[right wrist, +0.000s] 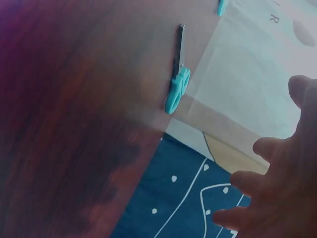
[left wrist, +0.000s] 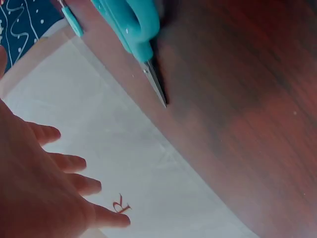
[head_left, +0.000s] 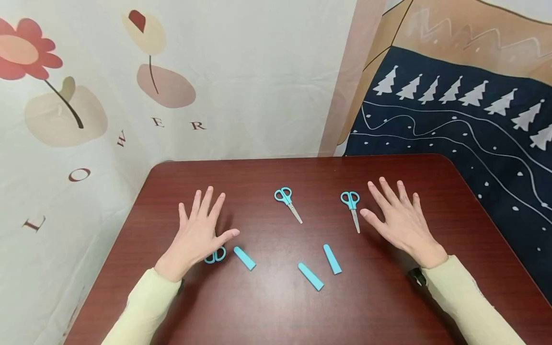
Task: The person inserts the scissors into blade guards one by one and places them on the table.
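Note:
My left hand (head_left: 196,237), fingers spread, hovers at the left over scissors with teal handles (head_left: 220,254). Only the handle loops show in the head view; the left wrist view also reveals metal blades (left wrist: 157,85). At the right, my right hand (head_left: 401,223) is spread too, its thumb beside a second pair of scissors (head_left: 350,201), also visible in the right wrist view (right wrist: 177,84). A third pair (head_left: 284,198) lies at the back middle. Several centimetres nearer lie three teal blade covers: one by my left thumb (head_left: 244,258), two around the middle (head_left: 310,276) (head_left: 332,259).
All of this lies on a dark red-brown wooden table (head_left: 267,316) with rounded far corners. Behind and to the left hangs a pale cloth (head_left: 258,96) printed with flowers and letters. A navy cloth with white trees (head_left: 431,124) borders the right side.

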